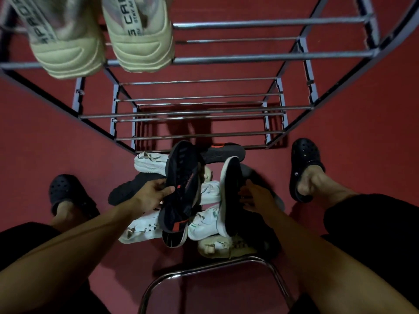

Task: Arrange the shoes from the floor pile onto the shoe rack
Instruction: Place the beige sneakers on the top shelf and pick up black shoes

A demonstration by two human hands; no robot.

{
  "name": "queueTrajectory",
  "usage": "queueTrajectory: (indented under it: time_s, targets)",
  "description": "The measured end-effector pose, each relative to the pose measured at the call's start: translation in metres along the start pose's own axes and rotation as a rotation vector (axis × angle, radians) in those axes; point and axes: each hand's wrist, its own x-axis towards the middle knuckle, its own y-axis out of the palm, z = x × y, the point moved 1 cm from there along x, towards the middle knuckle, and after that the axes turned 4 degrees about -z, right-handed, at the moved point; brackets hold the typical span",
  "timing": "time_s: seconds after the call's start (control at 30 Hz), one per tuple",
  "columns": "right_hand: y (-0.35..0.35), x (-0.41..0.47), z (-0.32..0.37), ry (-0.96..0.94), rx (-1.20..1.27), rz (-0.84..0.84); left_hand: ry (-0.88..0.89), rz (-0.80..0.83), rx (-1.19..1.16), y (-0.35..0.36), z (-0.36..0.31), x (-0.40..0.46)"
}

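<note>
Shoe rack (226, 57): metal-bar frame with several tiers, standing on the red floor (45, 132), seen from above.

Top tier: one pair of beige sneakers (102, 35) resting across the bars at the left end, soles toward the camera. The lower tiers visible through the bars carry no shoes.

Floor pile (181, 200): mixed shoes heaped just in front of the rack's lowest bar, between the person's feet. It includes white sneakers (145, 225), a cream sneaker (217, 245) nearest the camera, and a dark shoe with an orange patch (224, 150) touching the rack's foot.

Left hand (152, 196): fingers curled round the side of a dark shoe with orange accents (181, 184), thumb on its upper, holding it tilted above the pile.

Right hand (254, 196): fingers wrapped round a dark shoe with a pale sole edge (231, 189), turned on its side, sole edge facing left.

Feet: each in a black perforated clog (305, 162), one either side of the pile.

Foreground: curved chrome tube frame (204, 268), near the cream sneaker.
</note>
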Motion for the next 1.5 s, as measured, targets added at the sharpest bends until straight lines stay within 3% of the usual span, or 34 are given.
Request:
queueTrajectory:
  time_s: [0.1,0.23,0.33,0.37,0.47,0.57,0.63,0.7,0.83,0.97,1.03,1.17,1.27,1.4,1.5]
  targets:
    - [-0.006,0.001,-0.008,0.005,-0.028,-0.038,0.009,-0.01,-0.002,-0.004,0.005,-0.002]
    - [-0.002,-0.003,-0.02,0.024,-0.114,0.038,-0.006,0.0,0.008,0.002,0.012,-0.001]
    - [0.013,-0.003,-0.024,-0.063,-0.129,0.048,-0.05,0.008,0.029,0.01,0.014,0.004]
    - [0.016,-0.001,-0.026,-0.147,-0.203,0.028,-0.064,-0.001,0.045,0.011,0.016,0.007]
    - [0.026,0.009,-0.036,-0.463,-0.727,0.054,-0.105,-0.052,0.073,0.017,0.018,0.014]
    - [0.04,0.011,-0.047,-0.414,-1.15,0.173,-0.117,-0.103,0.084,0.02,0.019,0.015]
    - [0.047,0.012,-0.048,-0.324,-1.282,0.199,-0.143,-0.1,0.088,0.016,0.023,0.018]
    - [0.053,0.008,-0.045,-0.286,-1.223,0.185,-0.173,-0.064,0.094,0.009,0.031,0.021]
    - [0.057,0.001,-0.041,-0.422,-1.168,0.028,-0.149,0.022,0.151,-0.01,0.044,0.025]
    - [0.074,-0.012,-0.026,-0.728,-1.056,-0.256,-0.122,-0.197,0.197,-0.031,0.055,0.035]
    - [0.091,-0.009,-0.018,-0.841,-1.029,-0.305,-0.111,-0.299,0.246,-0.046,0.064,0.043]
    - [0.13,0.012,-0.013,-0.672,-0.839,0.0,-0.154,-0.477,0.356,-0.077,0.086,0.049]
    - [0.157,0.02,-0.018,-0.478,-0.665,0.23,-0.244,-0.606,0.273,-0.098,0.099,0.049]
    - [0.187,0.021,-0.029,-0.36,-0.574,0.346,-0.281,-0.626,-0.127,-0.111,0.106,0.051]
    - [0.198,0.023,-0.033,-0.328,-0.554,0.321,-0.366,-0.603,-0.447,-0.121,0.114,0.058]
